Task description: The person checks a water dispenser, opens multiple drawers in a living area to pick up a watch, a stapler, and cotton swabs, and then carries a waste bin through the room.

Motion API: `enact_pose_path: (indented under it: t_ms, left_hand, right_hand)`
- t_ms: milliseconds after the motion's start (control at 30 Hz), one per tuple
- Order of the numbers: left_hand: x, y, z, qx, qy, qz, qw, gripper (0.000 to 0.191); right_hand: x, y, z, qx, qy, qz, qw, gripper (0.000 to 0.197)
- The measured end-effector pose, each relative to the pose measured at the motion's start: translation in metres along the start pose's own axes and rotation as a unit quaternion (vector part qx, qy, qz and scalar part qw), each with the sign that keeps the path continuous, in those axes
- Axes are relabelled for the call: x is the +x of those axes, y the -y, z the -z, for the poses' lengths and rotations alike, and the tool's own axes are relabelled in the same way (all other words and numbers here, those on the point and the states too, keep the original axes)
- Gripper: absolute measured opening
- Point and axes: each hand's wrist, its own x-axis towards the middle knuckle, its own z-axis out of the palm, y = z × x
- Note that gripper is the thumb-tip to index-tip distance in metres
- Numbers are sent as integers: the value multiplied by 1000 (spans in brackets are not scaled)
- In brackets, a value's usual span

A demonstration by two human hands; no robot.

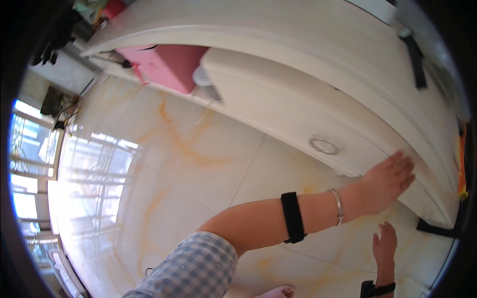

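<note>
My left hand is blurred and reaches in front of a cream drawer cabinet, to the right of its ring-shaped metal handle. Its fingers are extended and hold nothing visible; whether they touch the drawer front cannot be told. A silver bangle circles the wrist, and a black strap is around the forearm. Lower down, over the tiled floor, is my right hand, empty, thumb apart from its fingers. A black band with a small black device sits behind that wrist.
Above the drawers runs a curved cream cabinet top. A pink box and a lidded container stand in the open section at left. Glossy marbled tiles cover the floor. A pink slipper shows at the bottom edge.
</note>
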Motion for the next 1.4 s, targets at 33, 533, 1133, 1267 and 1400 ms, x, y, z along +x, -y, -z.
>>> enact_pose_path:
  t_ms: [33, 533, 1133, 1267, 1400]
  left_hand:
    - [-22, 2, 10, 5, 4, 16, 1000, 55]
    - [-360, -50, 278, -41, 213, 663, 716, 17]
    - [-303, -396, 501, 10, -197, 889, 413, 33]
    - [-309, -502, 496, 34, -291, 902, 318, 28]
    - [-309, -612, 500, 62, -380, 901, 199, 25]
  right_hand:
    - [-5, 12, 2, 22, 24, -4, 999, 35]
    - [-13, 153, 120, 132, 207, 48, 968, 30]
    - [-41, 431, 381, 190, 234, 391, 870, 31]
    - [-76, 487, 406, 100, 255, 494, 825, 41]
    - [-83, 535, 367, 63, 300, 577, 757, 38]
